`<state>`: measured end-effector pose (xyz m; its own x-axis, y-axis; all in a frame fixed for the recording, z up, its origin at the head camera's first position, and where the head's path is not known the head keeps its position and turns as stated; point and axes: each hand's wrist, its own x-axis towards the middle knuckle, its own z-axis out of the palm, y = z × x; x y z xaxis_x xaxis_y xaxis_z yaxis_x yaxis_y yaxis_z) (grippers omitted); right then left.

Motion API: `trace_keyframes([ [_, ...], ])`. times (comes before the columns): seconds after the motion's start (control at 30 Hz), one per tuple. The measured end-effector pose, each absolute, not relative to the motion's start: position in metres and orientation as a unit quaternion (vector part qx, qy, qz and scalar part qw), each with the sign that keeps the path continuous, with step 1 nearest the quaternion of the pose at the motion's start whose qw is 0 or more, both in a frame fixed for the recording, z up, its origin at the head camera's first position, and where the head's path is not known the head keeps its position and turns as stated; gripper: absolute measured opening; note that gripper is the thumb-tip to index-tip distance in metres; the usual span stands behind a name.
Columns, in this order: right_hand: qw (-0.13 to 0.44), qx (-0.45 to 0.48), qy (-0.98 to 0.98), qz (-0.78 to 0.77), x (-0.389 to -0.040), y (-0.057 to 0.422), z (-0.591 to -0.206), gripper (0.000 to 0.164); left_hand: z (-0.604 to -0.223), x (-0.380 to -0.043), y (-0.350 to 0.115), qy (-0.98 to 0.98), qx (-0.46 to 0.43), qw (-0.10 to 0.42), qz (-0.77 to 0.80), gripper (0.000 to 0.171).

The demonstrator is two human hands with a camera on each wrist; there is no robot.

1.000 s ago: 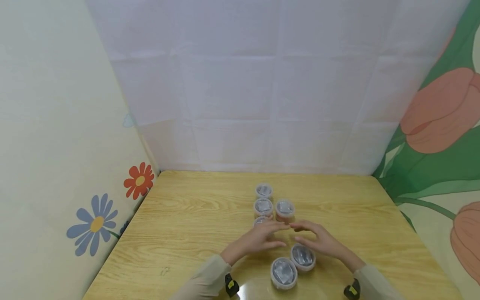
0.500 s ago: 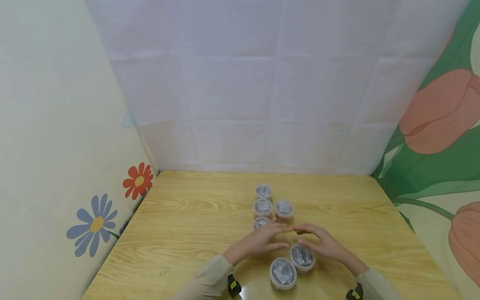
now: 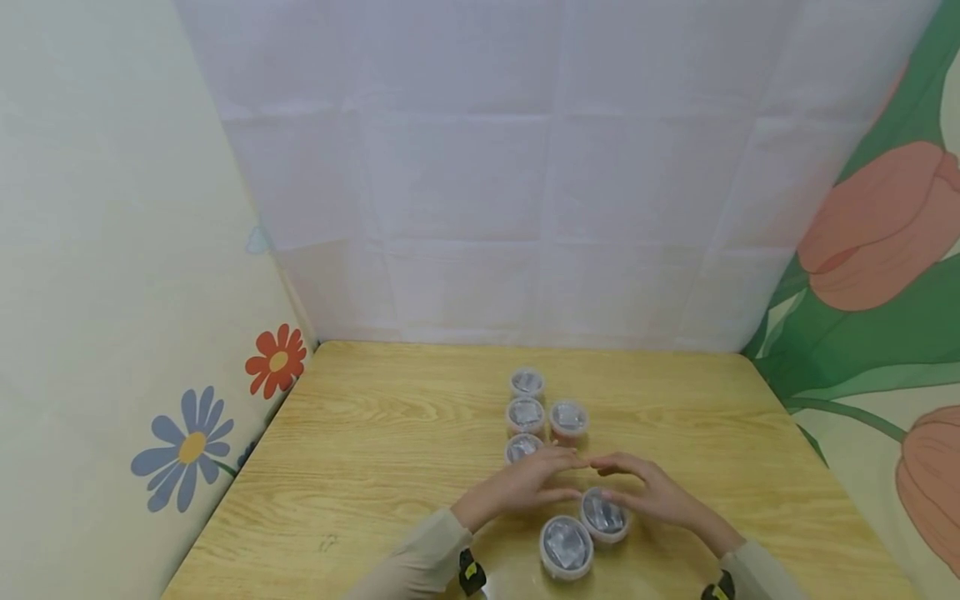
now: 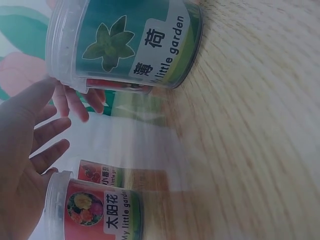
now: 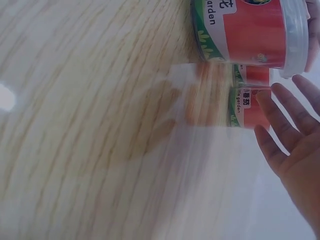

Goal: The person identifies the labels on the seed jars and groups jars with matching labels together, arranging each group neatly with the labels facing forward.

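L hand (image 3: 525,485) & R hand (image 3: 654,496): fingers loosely straight, thumbs wide. L-wrist cam gets teal leaf-print, clear-lidded round plastic tub (image 4: 125,45) side-on; head cam, mostly tub tops.

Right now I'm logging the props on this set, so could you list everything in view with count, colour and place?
Far tubs: four, clear-lidded with grey tops; three in a column, one to its right
Near tubs: two, clear-lidded with grey tops; side by side, closer to the person
Printed labels: full count hidden, red or teal; on tub sides
Table: one, light wood; under the tubs
Sheet: one, whitish; behind the table
Left wall covering: one, cream with flowers; left
Right wall covering: one, green with pink tulips; right
Wrist devices: two, black and yellow; at the wrists
Sleeves: two, beige; bottom edge
Left hand: one; among the tubs
Right hand: one; beside it
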<state>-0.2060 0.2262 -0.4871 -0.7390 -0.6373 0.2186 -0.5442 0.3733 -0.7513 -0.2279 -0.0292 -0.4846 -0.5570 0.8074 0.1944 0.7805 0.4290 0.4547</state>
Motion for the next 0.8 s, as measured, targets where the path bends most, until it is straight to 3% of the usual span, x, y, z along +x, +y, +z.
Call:
trace_keyframes([
  [0.8, 0.109, -0.309, 0.841, -0.430, -0.197, 0.240, -0.488, 0.046, -0.482, -0.226, -0.021, 0.841, 0.500, 0.009, 0.207, 0.053],
])
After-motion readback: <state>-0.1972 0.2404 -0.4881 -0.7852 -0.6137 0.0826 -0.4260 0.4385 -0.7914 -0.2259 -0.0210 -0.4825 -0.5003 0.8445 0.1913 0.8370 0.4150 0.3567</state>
